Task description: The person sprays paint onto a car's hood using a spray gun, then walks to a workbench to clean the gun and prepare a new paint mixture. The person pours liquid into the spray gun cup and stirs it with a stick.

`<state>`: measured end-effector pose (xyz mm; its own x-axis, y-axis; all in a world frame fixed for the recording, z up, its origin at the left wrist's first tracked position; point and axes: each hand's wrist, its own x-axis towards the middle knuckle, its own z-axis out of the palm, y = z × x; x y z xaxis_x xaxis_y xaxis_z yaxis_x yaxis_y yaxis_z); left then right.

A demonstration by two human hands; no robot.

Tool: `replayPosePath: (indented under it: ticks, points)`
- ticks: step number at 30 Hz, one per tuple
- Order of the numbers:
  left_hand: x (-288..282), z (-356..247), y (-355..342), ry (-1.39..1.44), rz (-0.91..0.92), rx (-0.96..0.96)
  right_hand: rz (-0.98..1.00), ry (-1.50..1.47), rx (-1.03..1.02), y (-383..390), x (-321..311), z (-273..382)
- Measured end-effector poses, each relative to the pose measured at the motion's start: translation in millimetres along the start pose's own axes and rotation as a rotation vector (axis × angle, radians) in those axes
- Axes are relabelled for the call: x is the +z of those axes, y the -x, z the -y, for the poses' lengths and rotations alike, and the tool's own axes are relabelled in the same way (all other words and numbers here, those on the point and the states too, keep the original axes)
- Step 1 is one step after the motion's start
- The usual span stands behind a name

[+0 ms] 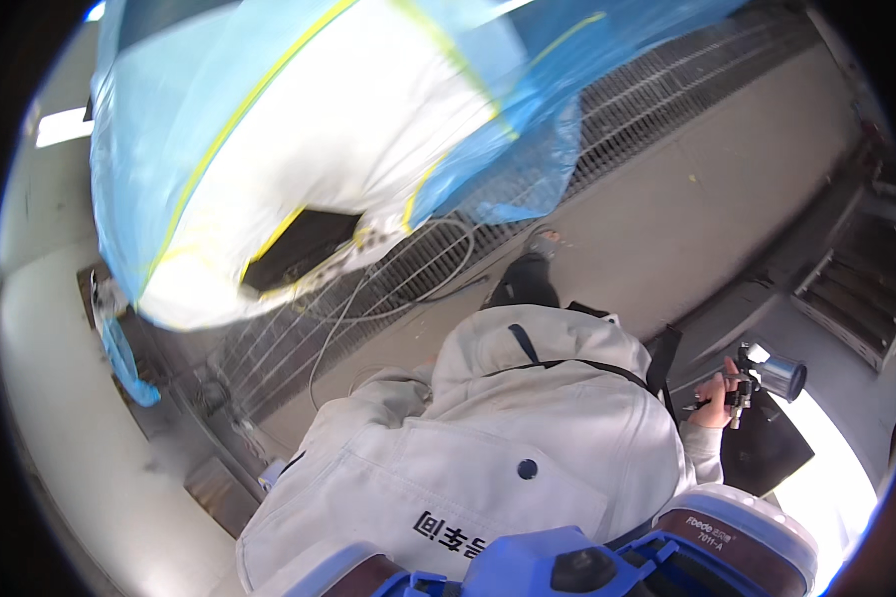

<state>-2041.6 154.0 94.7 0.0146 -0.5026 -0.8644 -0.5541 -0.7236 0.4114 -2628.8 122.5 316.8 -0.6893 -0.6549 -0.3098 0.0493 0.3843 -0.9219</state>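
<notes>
In the head view, looking down from the wearer's brow, I see the masking already in place: blue film (523,164) and yellow tape (277,236) frame a white curved body (368,109). Whether its coat is finished I can't tell; no spray shows, so I'd judge this a pause. The spray gun (740,395) is out by the wearer's right side, well apart from that body. The right hand's (712,401) fingers are wrapped around its grip. The left hand is out of sight, its fingers unknowable.
</notes>
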Motion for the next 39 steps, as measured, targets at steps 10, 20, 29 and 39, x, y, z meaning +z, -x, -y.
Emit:
replayPosePath:
  ticks: [10,20,29,39]
  points:
    - [75.0,-542.4,-248.6,-0.116,0.091,0.518,-0.268,-0.16,0.133,-189.5,-92.2,10.3]
    - [220.9,-842.9,-286.1,-0.267,0.15,0.431,-0.35,-0.055,-0.065,-532.2,-171.0,120.4]
    - [319.8,-1041.3,-416.2,-0.354,0.143,0.232,-0.221,-0.194,-0.174,-893.5,-174.6,243.7]
    - [454.5,-1402.3,-578.7,-0.708,0.246,0.34,-0.39,-0.125,0.036,-1142.8,-264.8,317.3]
